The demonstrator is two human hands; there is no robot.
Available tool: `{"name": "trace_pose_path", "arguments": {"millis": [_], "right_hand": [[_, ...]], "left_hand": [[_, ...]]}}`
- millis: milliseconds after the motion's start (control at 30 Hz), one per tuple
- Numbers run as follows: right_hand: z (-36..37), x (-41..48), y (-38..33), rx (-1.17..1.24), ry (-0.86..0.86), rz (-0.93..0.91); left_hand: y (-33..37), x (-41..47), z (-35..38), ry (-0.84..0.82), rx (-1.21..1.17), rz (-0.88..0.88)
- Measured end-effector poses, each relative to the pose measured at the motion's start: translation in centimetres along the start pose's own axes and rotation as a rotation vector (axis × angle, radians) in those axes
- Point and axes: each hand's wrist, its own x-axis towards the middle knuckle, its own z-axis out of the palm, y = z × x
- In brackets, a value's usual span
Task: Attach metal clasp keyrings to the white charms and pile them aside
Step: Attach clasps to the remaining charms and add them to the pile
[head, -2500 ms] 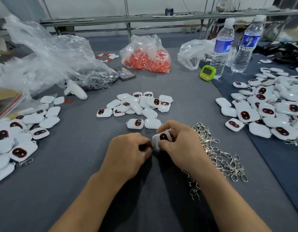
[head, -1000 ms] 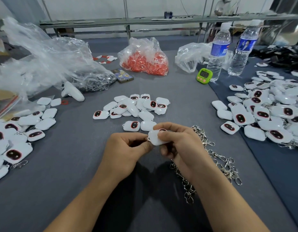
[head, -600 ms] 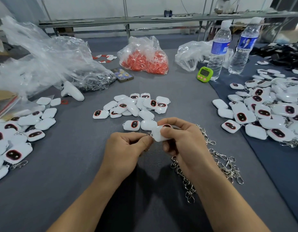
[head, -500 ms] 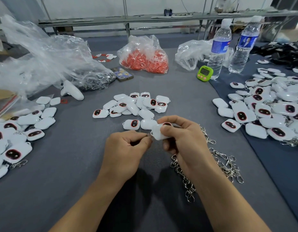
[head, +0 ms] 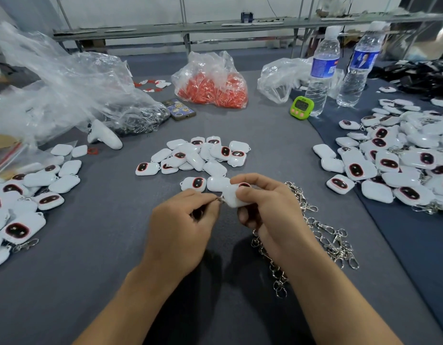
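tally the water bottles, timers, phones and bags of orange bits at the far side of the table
water bottles: 2
green timer: 1
phone: 1
bag of orange bits: 1
total: 5

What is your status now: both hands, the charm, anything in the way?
Right hand grips white charm. Left hand pinches metal ring at the charm's left edge. Loose clasp keyrings lie by right wrist, not blocking.
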Motion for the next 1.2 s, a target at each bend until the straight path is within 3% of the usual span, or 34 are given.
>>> {"name": "trace_pose_path", "arguments": {"millis": [100, 233, 367, 533, 600, 733, 867, 1000, 1133, 1200], "right_hand": [[-0.3, 0.2, -0.2, 0.1, -0.046, 0.088], [-0.4, 0.2, -0.2, 0.117, -0.061, 0.106], [-0.3, 0.2, -0.1, 0.052, -0.047, 0.056], [0.5, -0.3, 0.5, -0.132, -0.007, -0.006], [0.8, -0.5, 0.8, -0.176, -0.003, -0.017], [0.6, -0.3, 0.6, -0.171, 0.0, -0.015], [-0.1, 0.1, 0.7, -0.301, 0.065, -0.052], [-0.8, 0.4, 0.3, -0.374, 0.102, -0.088], [-2.2, 0.7, -0.9, -0.225, 0.046, -0.07], [-3.6, 1.0, -1.9, 0.16, 0.013, -0.08]], "left_hand": [[0.6, 0.2, 0.6, -0.123, -0.452, -0.39], [1.0, 0.4, 0.8, -0.244, -0.639, -0.532], [0.5, 0.4, 0.4, -0.196, -0.478, -0.411], [0.0, -0.1, 0.2, -0.255, 0.184, -0.007], [-0.2, 0.0, 0.2, -0.259, 0.298, 0.061], [-0.4, -0.1, 0.4, -0.164, 0.288, -0.002], [-0.3, 0.1, 0.5, -0.071, 0.036, -0.25], [-0.3, 0.3, 0.6, -0.114, -0.132, -0.393], [-0.2, 0.2, 0.6, -0.136, -0.142, -0.393], [-0.3, 0.1, 0.6, -0.148, -0.074, -0.354]]}}
